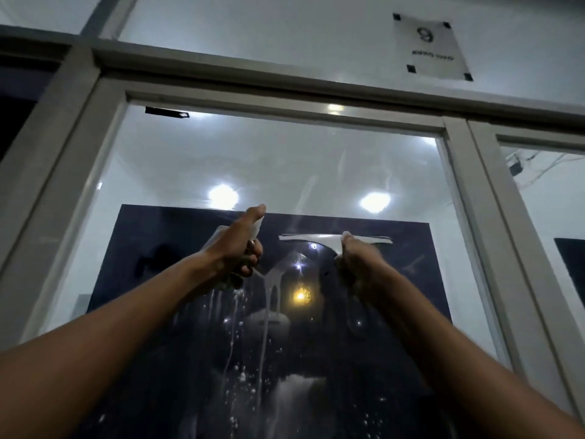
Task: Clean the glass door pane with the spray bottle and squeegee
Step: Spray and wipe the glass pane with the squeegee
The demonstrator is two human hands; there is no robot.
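A single wide-angle view is given from head height, tilted steeply upward and set close to the glass door pane (285,160), which fills the middle of the frame. The door frame (272,90) is bent by the lens across the upper part. Both forearms are seen entering from the lower corners.

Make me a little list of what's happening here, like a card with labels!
Left hand: grips the spray bottle
Right hand: grips the squeegee
Squeegee blade: level, held up at the glass
Glass pane: wet lower down, white drips and droplets running
Door frame: white
Sign: above the door, number 9
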